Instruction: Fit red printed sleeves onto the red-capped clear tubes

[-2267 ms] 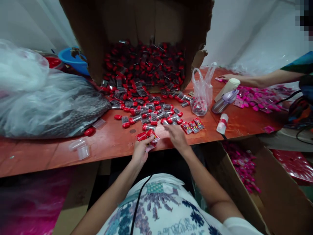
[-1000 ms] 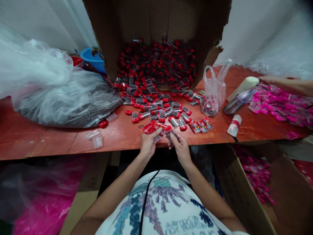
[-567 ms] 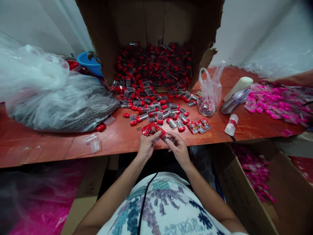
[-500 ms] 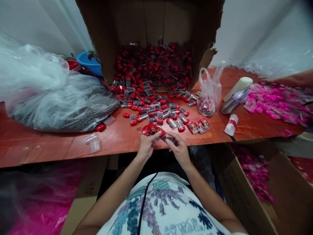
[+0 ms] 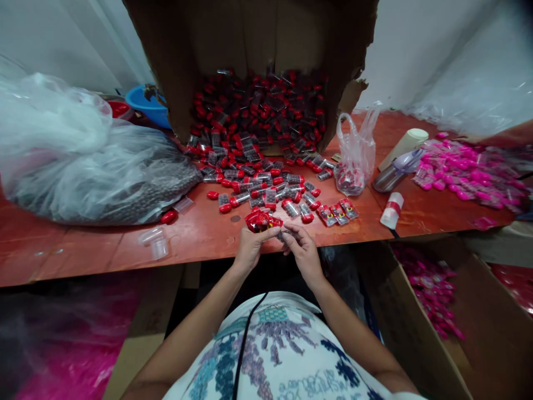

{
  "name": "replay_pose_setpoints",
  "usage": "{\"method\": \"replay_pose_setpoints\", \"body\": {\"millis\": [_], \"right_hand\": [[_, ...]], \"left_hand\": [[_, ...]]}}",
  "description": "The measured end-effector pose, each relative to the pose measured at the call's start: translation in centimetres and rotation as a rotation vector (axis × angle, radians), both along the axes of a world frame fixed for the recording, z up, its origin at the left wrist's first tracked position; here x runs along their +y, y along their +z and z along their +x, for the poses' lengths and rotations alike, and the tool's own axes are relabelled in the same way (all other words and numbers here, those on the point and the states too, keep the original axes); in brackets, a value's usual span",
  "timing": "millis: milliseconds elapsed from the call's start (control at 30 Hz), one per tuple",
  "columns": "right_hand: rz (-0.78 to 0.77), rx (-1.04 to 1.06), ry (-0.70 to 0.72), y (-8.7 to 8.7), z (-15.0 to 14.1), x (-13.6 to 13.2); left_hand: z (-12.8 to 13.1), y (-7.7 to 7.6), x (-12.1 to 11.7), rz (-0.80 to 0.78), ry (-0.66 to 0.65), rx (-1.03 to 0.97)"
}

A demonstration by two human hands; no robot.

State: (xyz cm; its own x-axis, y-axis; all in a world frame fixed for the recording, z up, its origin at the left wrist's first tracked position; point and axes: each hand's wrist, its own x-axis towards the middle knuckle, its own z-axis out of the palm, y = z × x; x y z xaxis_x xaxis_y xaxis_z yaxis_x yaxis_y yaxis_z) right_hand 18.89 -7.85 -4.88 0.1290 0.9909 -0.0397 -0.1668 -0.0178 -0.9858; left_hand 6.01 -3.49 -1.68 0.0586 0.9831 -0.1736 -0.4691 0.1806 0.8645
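My left hand [image 5: 249, 248] is closed round a bunch of red printed labels [image 5: 261, 220] at the near edge of the red table [image 5: 200, 236]. My right hand [image 5: 300, 248] pinches a small clear red-capped container [image 5: 284, 234] close beside the left hand. Many more of these red-capped containers [image 5: 266, 191] lie scattered on the table just beyond my hands. They spill from a tipped cardboard box [image 5: 258, 105] at the back. Three labelled containers [image 5: 338, 211] lie in a row to the right of my hands.
A large clear plastic bag [image 5: 83, 161] of dark pieces fills the left. A small plastic bag [image 5: 356, 161], a cream tube [image 5: 402, 149], a steel bottle [image 5: 393, 172] and a pink pile [image 5: 470, 172] lie right. Another person's arm [image 5: 506, 133] reaches in. A box of pink items [image 5: 428, 283] stands below.
My right hand picked a container from the table and brought it to my left hand. The labels now stand bunched higher in my left hand. The other person's arm drew back to the right.
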Motion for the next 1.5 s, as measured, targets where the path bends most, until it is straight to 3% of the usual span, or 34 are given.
{"method": "replay_pose_setpoints", "body": {"millis": [100, 200, 333, 500, 733, 833, 967, 1033, 1100, 1167, 1267, 1333, 1500], "right_hand": [[0.069, -0.139, 0.05, -0.1, 0.7, 0.2], [0.104, -0.202, 0.052, -0.3, 1.1, 0.3], [0.057, -0.058, 0.059, -0.4, 1.0, 0.4], [0.022, 0.045, 0.074, -0.4, 1.2, 0.7], [-0.065, 0.094, -0.023, -1.3, 1.9, 1.2], [-0.048, 0.019, -0.143, -1.7, 4.3, 2.1], [-0.007, -0.254, -0.515, -2.0, 10.4, 3.6], [-0.003, -0.434, -0.656, -1.9, 12.7, 3.9], [0.025, -0.568, -0.737, -1.7, 13.2, 3.8], [0.085, -0.611, -0.679, -1.3, 11.4, 3.3], [0.147, -0.563, -0.312, -0.8, 6.6, 1.9], [0.145, -0.539, -0.142, -0.7, 3.8, 1.3], [0.098, -0.49, -0.107, -1.3, 2.0, 1.4]], "left_hand": [[0.0, 0.0, 0.0, -0.062, 0.022, 0.024], [0.2, -0.3, -0.2, -0.091, -0.063, 0.086], [0.3, -0.8, -0.3, -0.093, -0.134, 0.118], [0.6, -0.9, 0.0, -0.096, -0.079, 0.111], [2.2, -1.4, 0.2, -0.165, -0.224, 0.046], [2.6, -2.0, 0.6, -0.281, -0.231, -0.059], [2.5, -2.3, 0.9, -0.504, -0.227, -0.152], [2.5, -2.2, 1.0, -0.531, -0.21, -0.167], [2.7, -2.0, 1.0, -0.523, -0.173, -0.181], [3.0, -2.1, 1.1, -0.504, -0.14, -0.194], [3.4, -2.6, 1.2, -0.46, -0.11, -0.203], [3.5, -3.0, 1.1, -0.43, -0.087, -0.195], [3.0, -3.5, 0.5, -0.349, -0.059, -0.128]]}}
